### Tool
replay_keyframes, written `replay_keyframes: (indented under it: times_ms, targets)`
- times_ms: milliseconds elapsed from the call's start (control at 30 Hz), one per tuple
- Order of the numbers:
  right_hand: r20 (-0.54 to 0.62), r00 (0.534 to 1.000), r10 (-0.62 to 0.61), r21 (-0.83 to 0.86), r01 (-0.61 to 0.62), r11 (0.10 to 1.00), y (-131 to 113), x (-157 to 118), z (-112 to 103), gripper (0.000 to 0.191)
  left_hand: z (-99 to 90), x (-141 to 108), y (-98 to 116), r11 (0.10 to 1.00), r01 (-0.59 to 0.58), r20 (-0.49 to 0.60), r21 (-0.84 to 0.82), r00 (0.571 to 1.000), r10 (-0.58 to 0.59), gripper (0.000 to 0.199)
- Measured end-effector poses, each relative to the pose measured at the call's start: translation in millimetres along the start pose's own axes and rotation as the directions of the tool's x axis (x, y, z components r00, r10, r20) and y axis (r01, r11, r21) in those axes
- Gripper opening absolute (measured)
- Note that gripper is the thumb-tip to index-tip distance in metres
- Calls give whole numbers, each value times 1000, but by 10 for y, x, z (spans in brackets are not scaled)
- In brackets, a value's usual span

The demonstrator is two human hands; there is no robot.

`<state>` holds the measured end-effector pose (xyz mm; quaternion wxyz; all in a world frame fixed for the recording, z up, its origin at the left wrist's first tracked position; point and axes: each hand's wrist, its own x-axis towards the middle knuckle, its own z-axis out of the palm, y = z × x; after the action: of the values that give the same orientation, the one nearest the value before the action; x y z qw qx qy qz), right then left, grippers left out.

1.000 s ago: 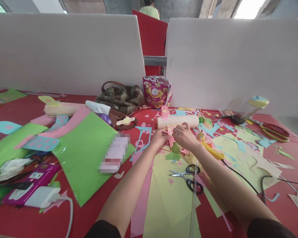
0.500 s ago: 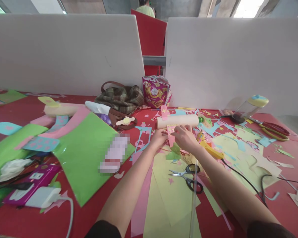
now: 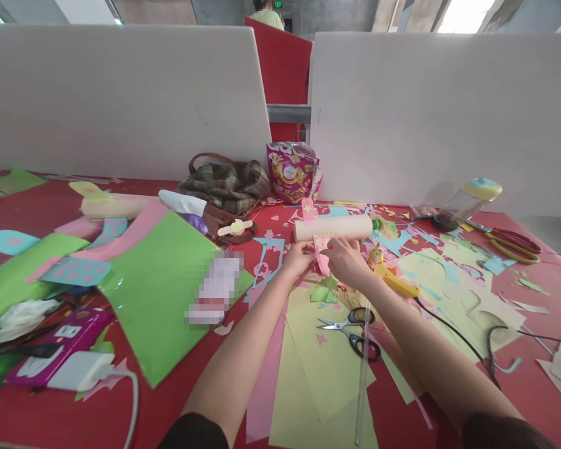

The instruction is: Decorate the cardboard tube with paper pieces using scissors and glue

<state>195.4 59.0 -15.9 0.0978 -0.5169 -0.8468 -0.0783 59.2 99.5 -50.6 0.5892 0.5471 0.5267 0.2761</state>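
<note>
A cream paper tube (image 3: 339,228) lies crosswise on the red table, with a pink tab (image 3: 307,212) standing up at its left end. In front of the tube, a pink decorated paper strip (image 3: 324,262) is between my two hands. My left hand (image 3: 300,257) is closed on the strip's left edge, its fingers pinched together. From the right, my right hand (image 3: 348,260) has bent fingers at the strip, partly hiding it; whether it grips the paper is unclear. Just below the hands is a crumpled green scrap (image 3: 325,290).
Black-handled scissors (image 3: 358,330) lie on yellow sheets (image 3: 322,374) near my right forearm. A yellow glue gun (image 3: 395,279) with a black cord is to the right. Green paper (image 3: 168,299) and a phone (image 3: 216,288) lie left. A snack bag (image 3: 292,171) stands behind.
The right hand's fingers have shifted slightly over the pink strip, and its lower end looks more curved. The view has moved a little.
</note>
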Motion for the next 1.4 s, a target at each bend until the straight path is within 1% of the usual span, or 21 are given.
replay_keyframes:
  times_ms: [133, 267, 333, 400, 467, 500, 600, 667, 733, 800, 833, 900, 967, 1000, 1033, 1067, 1167, 1267, 1333, 1400]
  targets:
    - [33, 999, 5, -3, -5, 1000, -85, -13, -122, 28, -11, -21, 23, 997, -13, 4, 82, 1000, 13, 29]
    - [102, 995, -18, 4, 18, 1000, -174, -55, -312, 23, -67, -54, 69, 978, -47, -9, 203, 999, 49, 28]
    - [158, 987, -28, 9, 27, 1000, -180, -100, -386, 19, -125, -96, 127, 959, -75, -28, 272, 996, 86, 25]
    - [214, 977, -7, 1, 7, 1000, -147, -164, -431, 15, -198, -163, 210, 931, -107, -61, 349, 989, 137, 15]
    - [260, 965, 40, -23, -35, 999, -80, -241, -454, 14, -270, -248, 297, 891, -127, -69, 435, 982, 173, 6]
    - [280, 958, 68, -38, -60, 997, -36, -284, -463, 13, -297, -291, 334, 870, -129, -58, 475, 982, 177, 6]
    - [332, 927, 172, -90, -150, 985, 116, -417, -494, 12, -317, -394, 389, 806, -87, -10, 585, 993, 115, 24]
    - [358, 896, 263, -135, -229, 964, 226, -505, -518, 11, -275, -420, 380, 766, -54, 23, 640, 998, 51, 35]
    - [367, 855, 366, -189, -316, 930, 336, -587, -529, 11, -211, -409, 350, 734, -28, 49, 678, 999, -7, 41]
    - [379, 811, 445, -234, -382, 894, 442, -656, -519, 9, -151, -377, 314, 713, -8, 63, 701, 997, -50, 44]
    - [384, 787, 483, -256, -412, 875, 490, -685, -506, 12, -131, -359, 296, 707, -1, 65, 707, 996, -64, 43]
    - [392, 740, 547, -298, -460, 836, 574, -727, -469, 25, -116, -331, 267, 700, 13, 67, 714, 994, -87, 41]
    - [413, 703, 579, -316, -485, 815, 637, -751, -428, 33, -129, -321, 246, 703, 22, 76, 711, 991, -108, 34]
    - [429, 690, 582, -316, -489, 813, 662, -757, -409, 34, -142, -322, 237, 708, 26, 84, 706, 989, -120, 26]
    - [448, 681, 580, -310, -490, 815, 682, -761, -393, 35, -155, -325, 230, 715, 29, 95, 699, 987, -133, 15]
    - [467, 673, 574, -302, -489, 818, 698, -762, -379, 35, -168, -328, 223, 723, 33, 106, 690, 983, -147, 10]
    - [517, 652, 555, -280, -484, 829, 728, -760, -354, 37, -197, -332, 205, 757, 48, 139, 651, 974, -181, 23]
    - [550, 634, 544, -264, -486, 833, 736, -761, -345, 31, -213, -320, 191, 792, 65, 143, 607, 971, -190, 26]
    - [557, 632, 539, -251, -491, 834, 733, -760, -350, 26, -221, -310, 190, 804, 78, 126, 589, 974, -187, 26]
    - [546, 643, 537, -240, -494, 836, 725, -756, -368, 24, -227, -308, 196, 806, 91, 101, 585, 978, -183, 27]
